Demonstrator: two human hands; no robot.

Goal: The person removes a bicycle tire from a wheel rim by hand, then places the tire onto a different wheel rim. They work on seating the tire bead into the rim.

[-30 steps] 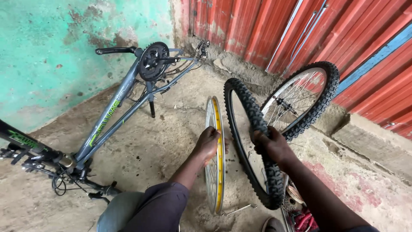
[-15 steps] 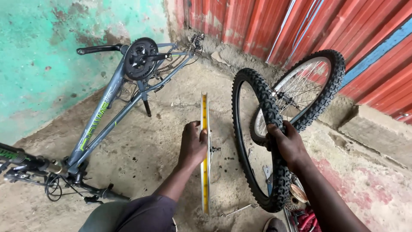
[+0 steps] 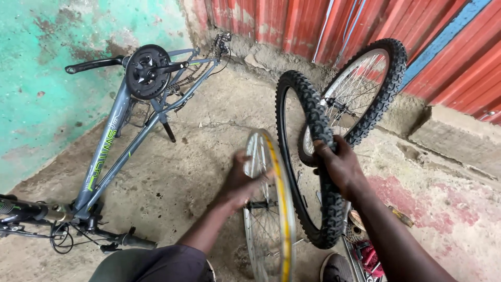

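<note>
My left hand (image 3: 241,180) rests on the upper edge of a bare spoked wheel rim (image 3: 275,209) with a yellow strip around it, holding it upright on the ground. My right hand (image 3: 338,166) is closed around the tread of a loose knobby black tyre (image 3: 308,120), which stands upright just right of the rim. Rim and tyre stand side by side, a narrow gap apart.
A grey bicycle frame (image 3: 117,141) without wheels lies upside down to the left, its crank (image 3: 146,65) up, handlebar (image 3: 31,211) at the near left. A complete wheel (image 3: 365,89) leans on the red corrugated wall (image 3: 323,26). Tools (image 3: 368,256) lie by my shoe (image 3: 336,269).
The rim has turned from edge-on so its spokes show, and it sits lower in view. My right hand with the tyre has stayed at about the same height beside it.
</note>
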